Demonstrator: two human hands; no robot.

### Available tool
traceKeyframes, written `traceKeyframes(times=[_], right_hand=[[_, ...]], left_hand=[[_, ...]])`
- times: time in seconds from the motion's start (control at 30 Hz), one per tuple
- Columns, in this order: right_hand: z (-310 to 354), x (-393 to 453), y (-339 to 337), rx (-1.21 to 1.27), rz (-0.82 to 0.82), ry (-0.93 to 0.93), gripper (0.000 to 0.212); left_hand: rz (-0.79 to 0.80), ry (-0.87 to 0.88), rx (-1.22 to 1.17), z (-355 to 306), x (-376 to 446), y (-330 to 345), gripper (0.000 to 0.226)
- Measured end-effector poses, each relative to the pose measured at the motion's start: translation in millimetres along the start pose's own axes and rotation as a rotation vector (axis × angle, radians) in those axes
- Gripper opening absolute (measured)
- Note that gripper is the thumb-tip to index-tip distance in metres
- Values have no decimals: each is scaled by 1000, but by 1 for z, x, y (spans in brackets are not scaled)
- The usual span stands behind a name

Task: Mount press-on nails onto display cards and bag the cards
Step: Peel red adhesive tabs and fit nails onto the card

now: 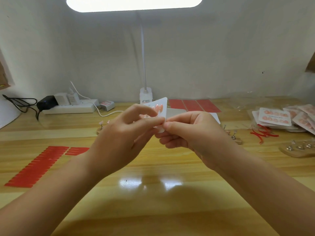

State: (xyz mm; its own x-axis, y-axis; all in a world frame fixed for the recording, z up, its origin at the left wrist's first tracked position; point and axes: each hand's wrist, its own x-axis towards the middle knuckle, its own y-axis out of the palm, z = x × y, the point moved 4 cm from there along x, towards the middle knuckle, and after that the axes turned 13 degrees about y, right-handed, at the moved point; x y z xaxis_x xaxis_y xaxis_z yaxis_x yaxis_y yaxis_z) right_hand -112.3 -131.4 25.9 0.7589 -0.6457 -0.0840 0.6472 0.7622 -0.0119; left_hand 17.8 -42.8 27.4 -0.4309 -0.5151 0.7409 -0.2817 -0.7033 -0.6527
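1. Card: small white rounded display card with peachy-pink press-on nails (161, 108), held up mid-desk, looks light and bendy.
2. Left hand (122, 133) and right hand (187, 132) both pinch its near edge; I'd grip edges only, those nails probably pop off.

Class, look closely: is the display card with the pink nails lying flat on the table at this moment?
No, the display card is held up above the wooden table, pinched between the left hand and right hand.
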Motion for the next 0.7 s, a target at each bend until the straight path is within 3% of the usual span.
traceKeyframes(times=[0.3, 0.5, 0.6, 0.7], right_hand=[[-1, 0, -1, -21, -4, 13, 11], [0, -4, 6, -113, -10, -5, 24], [0, -4, 8, -133, -6, -7, 30], [1, -3, 8, -127, 2, 3, 21]], left_hand=[[-54, -42, 8, -1, 2, -4, 20], [49, -240, -185, 12, 2, -2, 21], [86, -240, -218, 15, 1, -2, 18], [83, -212, -165, 13, 2, -4, 22]])
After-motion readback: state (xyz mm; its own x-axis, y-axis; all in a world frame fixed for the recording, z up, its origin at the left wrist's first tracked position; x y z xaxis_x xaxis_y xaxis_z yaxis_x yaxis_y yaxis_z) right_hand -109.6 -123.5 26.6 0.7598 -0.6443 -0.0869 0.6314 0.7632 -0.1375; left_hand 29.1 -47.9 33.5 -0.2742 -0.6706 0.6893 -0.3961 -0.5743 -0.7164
